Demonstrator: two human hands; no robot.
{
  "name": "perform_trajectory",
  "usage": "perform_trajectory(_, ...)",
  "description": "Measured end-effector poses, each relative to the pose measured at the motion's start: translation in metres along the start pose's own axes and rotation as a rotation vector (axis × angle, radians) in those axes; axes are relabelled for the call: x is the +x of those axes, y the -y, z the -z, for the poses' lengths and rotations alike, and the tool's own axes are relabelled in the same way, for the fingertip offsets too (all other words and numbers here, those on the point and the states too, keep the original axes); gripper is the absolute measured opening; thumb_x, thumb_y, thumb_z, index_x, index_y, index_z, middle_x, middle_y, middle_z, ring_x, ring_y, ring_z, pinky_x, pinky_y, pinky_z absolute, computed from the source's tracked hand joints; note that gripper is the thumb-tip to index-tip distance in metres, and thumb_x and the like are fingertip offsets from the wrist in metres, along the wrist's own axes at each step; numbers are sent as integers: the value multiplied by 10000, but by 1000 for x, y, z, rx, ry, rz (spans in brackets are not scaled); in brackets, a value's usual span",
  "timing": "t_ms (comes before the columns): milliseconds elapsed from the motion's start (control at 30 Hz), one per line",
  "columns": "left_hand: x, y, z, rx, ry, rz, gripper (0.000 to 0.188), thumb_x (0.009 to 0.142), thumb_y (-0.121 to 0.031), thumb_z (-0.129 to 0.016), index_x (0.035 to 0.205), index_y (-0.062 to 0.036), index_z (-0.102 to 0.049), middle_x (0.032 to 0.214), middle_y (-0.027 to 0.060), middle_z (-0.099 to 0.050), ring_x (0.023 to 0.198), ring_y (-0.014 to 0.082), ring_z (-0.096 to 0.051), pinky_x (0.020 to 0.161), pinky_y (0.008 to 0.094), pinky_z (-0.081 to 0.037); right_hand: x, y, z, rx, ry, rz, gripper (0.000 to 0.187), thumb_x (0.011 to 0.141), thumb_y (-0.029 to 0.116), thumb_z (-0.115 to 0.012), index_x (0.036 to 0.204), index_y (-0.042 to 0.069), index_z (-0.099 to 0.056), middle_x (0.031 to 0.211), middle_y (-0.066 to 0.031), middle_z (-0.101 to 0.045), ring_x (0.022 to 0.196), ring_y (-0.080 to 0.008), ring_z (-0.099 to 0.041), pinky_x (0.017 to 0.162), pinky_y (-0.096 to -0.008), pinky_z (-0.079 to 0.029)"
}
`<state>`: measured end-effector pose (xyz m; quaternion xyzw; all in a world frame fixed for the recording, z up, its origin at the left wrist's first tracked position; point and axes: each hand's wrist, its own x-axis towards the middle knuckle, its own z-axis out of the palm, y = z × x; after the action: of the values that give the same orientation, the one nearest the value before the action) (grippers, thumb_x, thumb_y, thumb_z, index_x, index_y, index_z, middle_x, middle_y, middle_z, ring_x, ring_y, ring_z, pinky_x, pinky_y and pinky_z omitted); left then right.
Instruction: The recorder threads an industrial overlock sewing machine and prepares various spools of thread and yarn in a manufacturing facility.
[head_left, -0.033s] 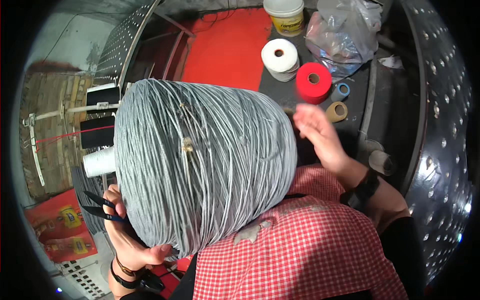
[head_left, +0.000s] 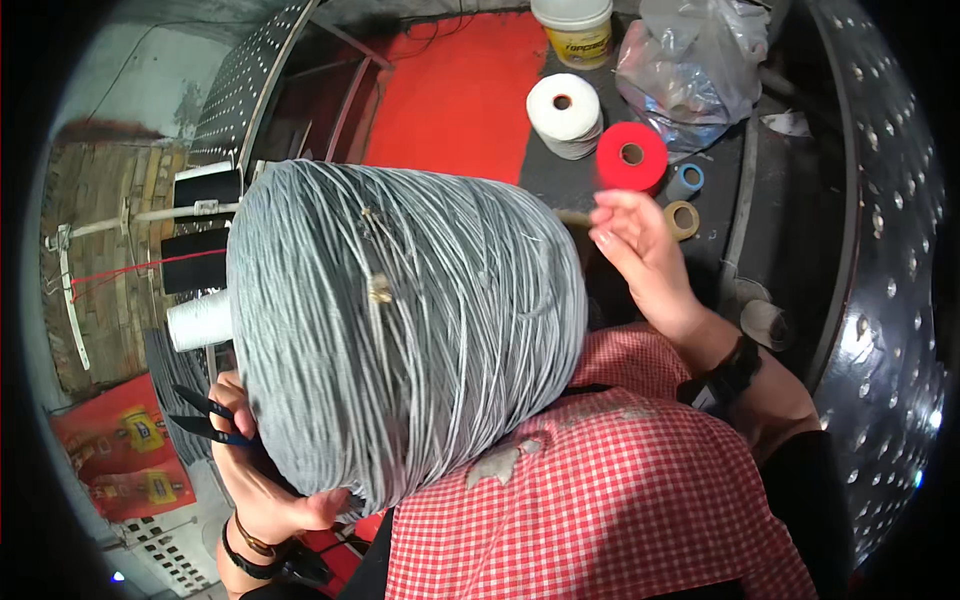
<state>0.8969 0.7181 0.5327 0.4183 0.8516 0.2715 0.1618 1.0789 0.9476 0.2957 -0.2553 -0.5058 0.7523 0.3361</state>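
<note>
The big spool of grey yarn lay on its side against the red checked apron, its lower left end clamped between the thumb and fingers of the left hand, from which dark scissors stuck out with their blades apart. The right hand hung just beside the spool's other end, its curled fingers apart from the thumb, near a red spool and a brown tube

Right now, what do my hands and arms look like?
Your ungloved left hand has a brown bracelet and a black band at the wrist. Your right hand, also ungloved, has a dark wristband, possibly a watch; a black sleeve shows near that elbow.
</note>
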Motion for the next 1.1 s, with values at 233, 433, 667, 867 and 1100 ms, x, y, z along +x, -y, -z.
perform_trajectory(233,-12,21,11,187,50,-48,732,381,-299,-757,866,-81,-254,887,65,-295,855,188,-326,850,315,-259,37,9,-71,-190,394,543,159,744,-8,-632,895,40,-652,804,-64,-594,701,-150,-594,609,-254,-482)
perform_trajectory(433,-22,34,10,113,28,29,714,391,-272,-744,867,-85,-247,890,64,-279,871,198,-315,880,320,-233,52,-10,-94,-127,458,660,113,717,29,-661,826,59,-653,767,-46,-579,639,-163,-591,554,-278,-484)
perform_trajectory(667,-29,32,6,30,-24,172,734,363,-272,-749,867,-94,-247,894,50,-265,875,185,-306,871,295,-222,62,1,-93,-191,388,566,78,789,56,-586,769,18,-521,785,-80,-515,678,-212,-540,602,-299,-441)
perform_trajectory(867,-28,14,1,96,-45,213,750,357,-299,-766,866,-97,-253,897,51,-270,880,188,-308,877,299,-219,61,-2,-82,-134,599,582,130,741,30,-635,871,32,-628,815,-58,-556,689,-171,-570,582,-268,-463)
perform_trajectory(1100,-14,-11,-5,140,-60,249,762,356,-328,-770,861,-90,-251,895,51,-275,880,196,-310,882,309,-221,92,18,-76,-242,619,812,45,753,9,-589,759,27,-548,789,-29,-547,663,-171,-562,565,-268,-462)
